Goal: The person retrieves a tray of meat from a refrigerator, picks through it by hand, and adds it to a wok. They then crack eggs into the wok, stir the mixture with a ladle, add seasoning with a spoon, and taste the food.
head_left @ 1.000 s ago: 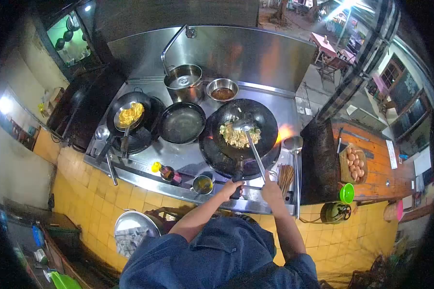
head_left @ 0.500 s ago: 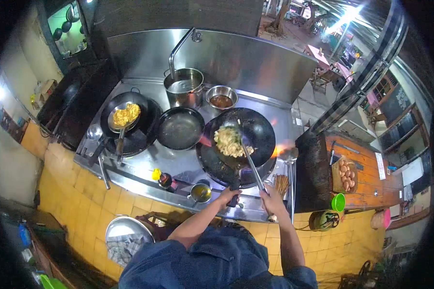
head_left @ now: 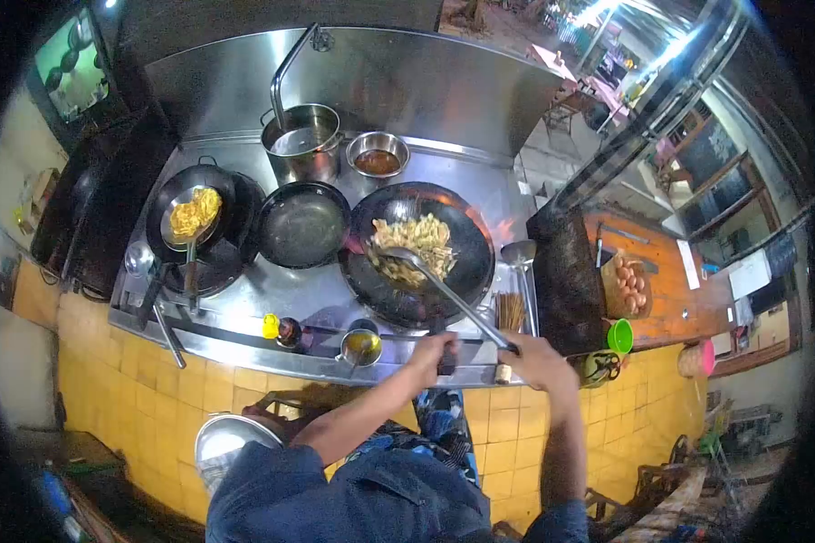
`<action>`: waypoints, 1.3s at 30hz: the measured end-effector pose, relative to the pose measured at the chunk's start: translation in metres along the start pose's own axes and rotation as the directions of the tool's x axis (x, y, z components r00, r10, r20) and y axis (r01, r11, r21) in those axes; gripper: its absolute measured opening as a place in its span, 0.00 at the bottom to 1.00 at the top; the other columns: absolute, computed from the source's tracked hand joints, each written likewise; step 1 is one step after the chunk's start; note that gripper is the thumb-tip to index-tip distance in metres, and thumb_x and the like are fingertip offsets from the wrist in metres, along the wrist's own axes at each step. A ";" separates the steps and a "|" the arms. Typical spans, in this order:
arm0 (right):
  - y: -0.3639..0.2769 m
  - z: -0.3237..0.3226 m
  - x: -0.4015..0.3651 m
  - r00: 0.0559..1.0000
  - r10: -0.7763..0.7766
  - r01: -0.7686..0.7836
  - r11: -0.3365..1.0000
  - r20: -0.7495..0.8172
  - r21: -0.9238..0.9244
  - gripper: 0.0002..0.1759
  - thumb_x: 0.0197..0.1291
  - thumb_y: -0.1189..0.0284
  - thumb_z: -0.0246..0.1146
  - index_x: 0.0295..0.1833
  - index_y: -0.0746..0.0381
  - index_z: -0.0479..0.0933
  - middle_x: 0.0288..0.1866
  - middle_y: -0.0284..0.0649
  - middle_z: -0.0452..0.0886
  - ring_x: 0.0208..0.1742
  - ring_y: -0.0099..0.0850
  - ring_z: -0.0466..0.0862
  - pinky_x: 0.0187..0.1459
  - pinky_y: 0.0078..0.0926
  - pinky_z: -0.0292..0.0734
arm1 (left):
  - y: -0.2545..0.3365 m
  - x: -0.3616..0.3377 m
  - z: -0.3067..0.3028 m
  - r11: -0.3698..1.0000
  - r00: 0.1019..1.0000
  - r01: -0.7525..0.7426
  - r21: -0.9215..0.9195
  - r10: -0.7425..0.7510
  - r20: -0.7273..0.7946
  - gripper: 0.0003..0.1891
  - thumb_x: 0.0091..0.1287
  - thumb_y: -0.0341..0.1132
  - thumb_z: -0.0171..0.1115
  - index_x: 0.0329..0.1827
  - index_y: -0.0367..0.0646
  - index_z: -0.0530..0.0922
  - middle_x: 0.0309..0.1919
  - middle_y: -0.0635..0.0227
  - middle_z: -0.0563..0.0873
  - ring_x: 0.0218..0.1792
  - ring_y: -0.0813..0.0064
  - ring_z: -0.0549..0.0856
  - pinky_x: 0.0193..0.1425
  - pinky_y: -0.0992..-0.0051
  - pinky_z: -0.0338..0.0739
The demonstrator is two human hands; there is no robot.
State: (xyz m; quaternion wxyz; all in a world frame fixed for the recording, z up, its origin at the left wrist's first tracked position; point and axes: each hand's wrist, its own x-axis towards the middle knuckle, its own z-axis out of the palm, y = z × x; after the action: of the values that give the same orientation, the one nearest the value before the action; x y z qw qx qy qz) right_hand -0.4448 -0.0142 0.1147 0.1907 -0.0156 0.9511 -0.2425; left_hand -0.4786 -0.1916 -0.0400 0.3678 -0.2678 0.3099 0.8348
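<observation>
My left hand (head_left: 435, 355) is closed round the dark handle of the large black wok (head_left: 466, 235) at the right of the stove. In my right hand (head_left: 540, 364) is the end of a long metal ladle (head_left: 453, 295), whose head lies in the wok at the food. Pale, chopped food (head_left: 418, 242) sits in the wok's upper middle, partly behind the ladle head. Beside the wok, on its left, is a black pan (head_left: 302, 226). A metal cup with yellow liquid (head_left: 361, 347) stands near the stove's front edge, left of my left hand.
A tall pot (head_left: 303, 165) and a bowl of brown liquid (head_left: 378, 161) stand at the back. Yellow food (head_left: 196, 214) rests in a small pan at left. A bottle (head_left: 287, 332), a spare ladle (head_left: 519, 255) and a basket of eggs (head_left: 631, 288) are nearby.
The ladle head has moved left and down into the food. The food, earlier tossed up in a clump, now lies spread in the wok. The whole view has shifted, with the stove further left.
</observation>
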 end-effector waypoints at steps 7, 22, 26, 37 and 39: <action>-0.016 -0.015 -0.041 0.998 -0.055 0.055 0.998 0.033 -0.011 0.25 0.58 0.65 0.58 0.61 0.56 0.67 0.26 0.49 0.78 0.26 0.41 0.80 0.31 0.35 0.74 | 0.035 -0.046 0.007 0.966 0.965 0.133 0.219 -0.177 0.192 0.10 0.59 0.37 0.60 0.22 0.46 0.72 0.18 0.70 0.77 0.17 0.75 0.77 0.23 0.74 0.73; 0.017 0.031 -0.044 0.998 0.023 -0.034 0.982 -0.062 -0.185 0.22 0.56 0.67 0.56 0.57 0.63 0.65 0.35 0.60 0.78 0.38 0.56 0.78 0.42 0.51 0.73 | 0.017 -0.023 -0.012 0.956 0.995 -0.002 0.294 -0.027 0.095 0.08 0.59 0.35 0.57 0.23 0.43 0.73 0.16 0.70 0.76 0.17 0.77 0.76 0.24 0.77 0.73; 0.015 0.023 -0.035 0.991 0.085 -0.101 0.982 -0.098 -0.162 0.21 0.55 0.69 0.56 0.55 0.61 0.65 0.32 0.61 0.77 0.36 0.56 0.79 0.39 0.53 0.73 | -0.031 -0.098 0.017 0.935 0.984 0.177 0.307 -0.174 -0.037 0.07 0.55 0.33 0.62 0.26 0.41 0.75 0.18 0.66 0.77 0.18 0.75 0.76 0.25 0.74 0.74; 0.035 0.024 -0.021 0.976 0.059 -0.128 0.933 -0.209 -0.335 0.20 0.58 0.70 0.49 0.57 0.61 0.67 0.26 0.53 0.79 0.27 0.49 0.81 0.30 0.47 0.77 | -0.023 -0.092 0.002 0.901 0.989 0.096 0.424 -0.136 0.064 0.07 0.61 0.33 0.57 0.27 0.41 0.72 0.18 0.66 0.76 0.17 0.73 0.77 0.21 0.73 0.74; 0.025 -0.003 -0.041 0.954 0.048 -0.089 0.988 -0.296 -0.126 0.23 0.54 0.69 0.57 0.58 0.58 0.68 0.25 0.55 0.78 0.30 0.53 0.80 0.32 0.46 0.75 | -0.028 -0.097 0.005 0.939 0.984 0.170 0.299 -0.176 -0.005 0.07 0.61 0.33 0.57 0.27 0.41 0.71 0.17 0.66 0.75 0.16 0.73 0.76 0.20 0.73 0.73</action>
State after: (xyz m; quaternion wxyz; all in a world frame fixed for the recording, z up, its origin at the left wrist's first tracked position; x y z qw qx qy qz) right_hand -0.4061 0.0143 0.1202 0.0551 0.0402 0.9832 -0.1693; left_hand -0.4007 -0.2165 0.0202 0.4793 -0.2264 0.4035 0.7457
